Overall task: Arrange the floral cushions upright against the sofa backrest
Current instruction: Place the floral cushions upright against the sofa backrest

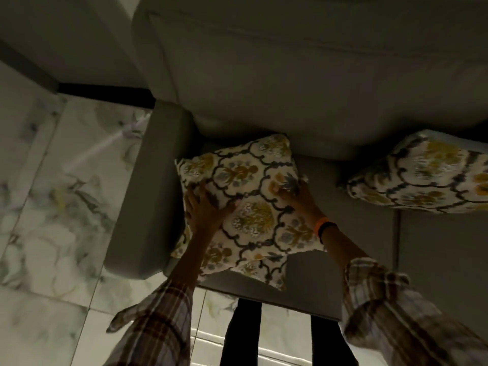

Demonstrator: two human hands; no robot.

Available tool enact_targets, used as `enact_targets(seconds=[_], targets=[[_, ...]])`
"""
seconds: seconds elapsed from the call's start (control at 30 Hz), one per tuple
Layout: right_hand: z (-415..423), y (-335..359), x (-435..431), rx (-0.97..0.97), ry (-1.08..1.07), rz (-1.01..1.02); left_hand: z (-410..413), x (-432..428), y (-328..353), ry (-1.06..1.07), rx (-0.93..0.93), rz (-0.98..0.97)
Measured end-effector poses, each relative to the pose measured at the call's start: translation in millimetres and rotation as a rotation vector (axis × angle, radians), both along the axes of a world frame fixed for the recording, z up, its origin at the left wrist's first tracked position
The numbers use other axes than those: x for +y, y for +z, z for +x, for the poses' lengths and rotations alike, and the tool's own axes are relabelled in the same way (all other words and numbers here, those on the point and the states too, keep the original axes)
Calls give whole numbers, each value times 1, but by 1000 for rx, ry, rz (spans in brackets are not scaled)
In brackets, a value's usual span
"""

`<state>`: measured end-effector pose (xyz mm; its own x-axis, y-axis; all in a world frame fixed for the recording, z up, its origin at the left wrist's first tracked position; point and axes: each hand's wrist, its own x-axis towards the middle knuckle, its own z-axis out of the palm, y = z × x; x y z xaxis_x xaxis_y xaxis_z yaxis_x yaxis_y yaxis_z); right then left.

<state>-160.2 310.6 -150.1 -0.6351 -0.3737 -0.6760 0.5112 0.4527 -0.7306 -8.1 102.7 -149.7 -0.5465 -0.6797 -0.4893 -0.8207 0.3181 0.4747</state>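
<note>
A floral cushion (250, 186) with yellow flowers and a dark lattice pattern lies tilted at the left end of the grey sofa seat, its top corner near the backrest (290, 83). My left hand (204, 207) grips its left edge and my right hand (295, 192) grips its right edge. Under it a second floral cushion (264, 270) lies flat, mostly hidden, with its lower corner sticking out. A third floral cushion (422, 175) leans against the base of the backrest at the right.
The sofa's left armrest (150, 186) stands right beside the held cushion. Marble-patterned floor tiles (52, 194) spread to the left and below. My dark trouser legs (243, 334) stand at the seat's front edge. Bare seat (435, 260) extends to the right.
</note>
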Motion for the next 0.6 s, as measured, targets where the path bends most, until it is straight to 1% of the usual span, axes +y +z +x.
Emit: enact_targets(seconds=[0.07, 0.13, 0.2, 0.23, 0.3, 0.37, 0.43, 0.47, 0.53, 0.6], targets=[[-2, -7, -7, -62, -35, 20, 4, -19, -8, 203, 37, 165], [-5, -7, -5, -108, -33, 38, 7, -38, -15, 359, 121, 362], [-6, 1, -2, -132, 6, 33, 15, -52, -20, 471, 155, 553], [-6, 6, 2, -135, 10, 9, 20, -54, -20, 485, 145, 596], [-2, 16, 13, -124, 6, -19, 30, -48, -18, 463, 187, 600], [5, 31, 36, -116, -1, -24, 38, -30, -5, 402, 290, 554], [17, 41, 70, -98, -8, -59, 41, -2, 12, 321, 335, 502], [22, 42, 88, -57, -8, -54, 40, 11, 19, 278, 343, 484], [27, 45, 129, 37, -28, -31, 34, 45, 32, 204, 347, 507], [31, 48, 173, 90, -81, -37, 28, 85, 37, 122, 409, 484]])
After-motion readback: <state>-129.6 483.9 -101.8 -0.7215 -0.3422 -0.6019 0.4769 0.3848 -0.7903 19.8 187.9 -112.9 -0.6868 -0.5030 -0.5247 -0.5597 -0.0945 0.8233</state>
